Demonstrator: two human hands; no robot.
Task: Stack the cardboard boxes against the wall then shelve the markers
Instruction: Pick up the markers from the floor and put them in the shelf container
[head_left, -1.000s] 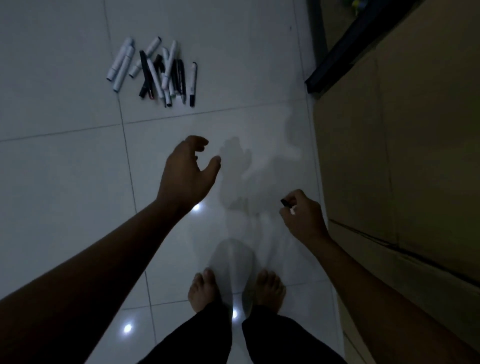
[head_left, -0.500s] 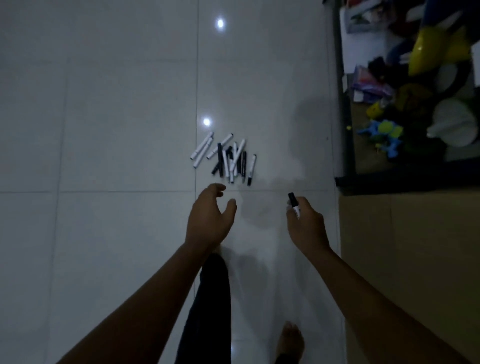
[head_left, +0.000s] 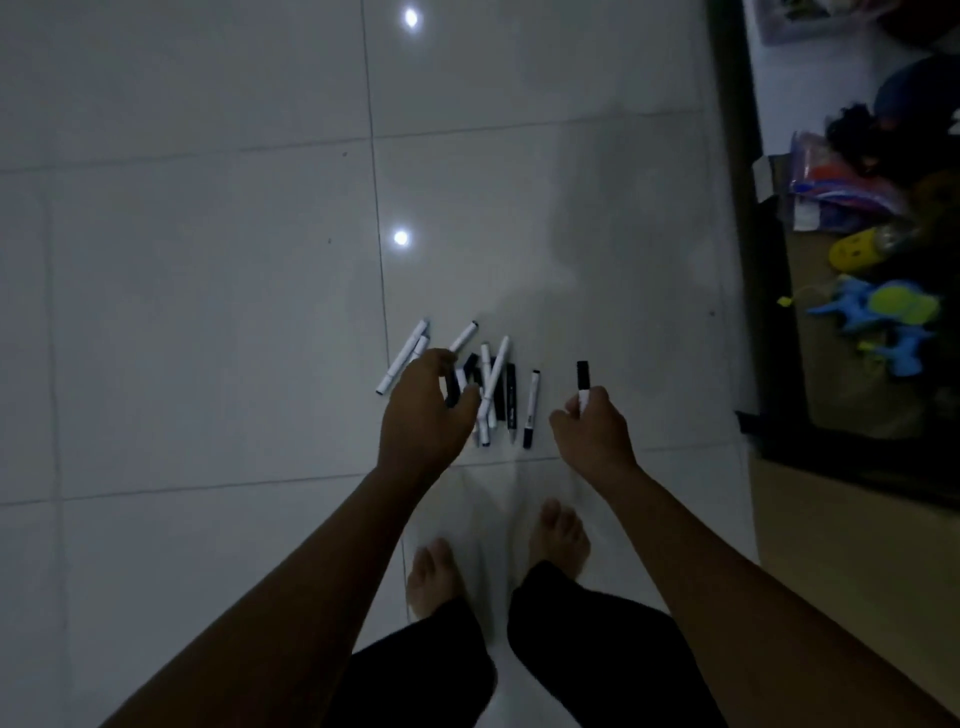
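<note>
Step in hand, by judgement: gathering markers (head_left: 491, 387) from the floor (head_left: 208, 312) for shelving. Best done by closing on a small bundle at mid-barrel, lifting straight up so loose ones do not roll (glossy tile, round barrels, likely to skid). Worth taking the two outliers at the left edge in the same sweep.

Left hand (head_left: 423, 415) reaching forward above the pile, fingers (head_left: 441, 358) curled but apart, thumb spread, nothing held. Right hand (head_left: 595, 426) just right of the pile, fingers clamped on one marker (head_left: 583, 379), black cap pointing away. Shelf (head_left: 748, 260) with toys (head_left: 878, 317) at right; cardboard (head_left: 841, 561) below it.
</note>
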